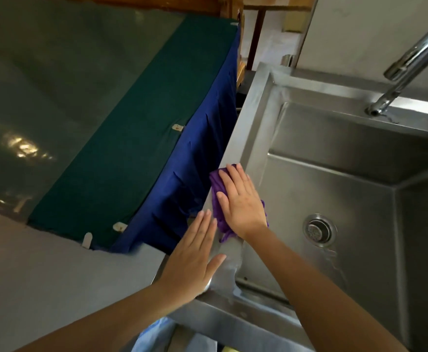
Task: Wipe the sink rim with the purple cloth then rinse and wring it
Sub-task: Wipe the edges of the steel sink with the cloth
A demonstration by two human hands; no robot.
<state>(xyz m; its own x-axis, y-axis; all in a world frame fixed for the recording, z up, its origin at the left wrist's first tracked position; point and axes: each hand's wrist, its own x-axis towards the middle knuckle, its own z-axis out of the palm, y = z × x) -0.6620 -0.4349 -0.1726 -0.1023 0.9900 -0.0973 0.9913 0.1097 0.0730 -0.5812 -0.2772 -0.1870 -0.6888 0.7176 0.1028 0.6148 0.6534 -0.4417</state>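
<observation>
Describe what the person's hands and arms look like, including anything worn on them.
Both forearms are bare with no sleeves in view. The left hand and right hand wear no gloves, and no rings, watch or bracelets show. Fingernails look short and unpainted.

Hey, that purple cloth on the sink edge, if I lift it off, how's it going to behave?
Probably floppy: the purple cloth lies bunched and creased under the flat right hand, following the sink rim. Likely light, being thin with a loose tail trailing near the wrist. It may slide easily on the smooth steel, so pinch rather than push.
</observation>
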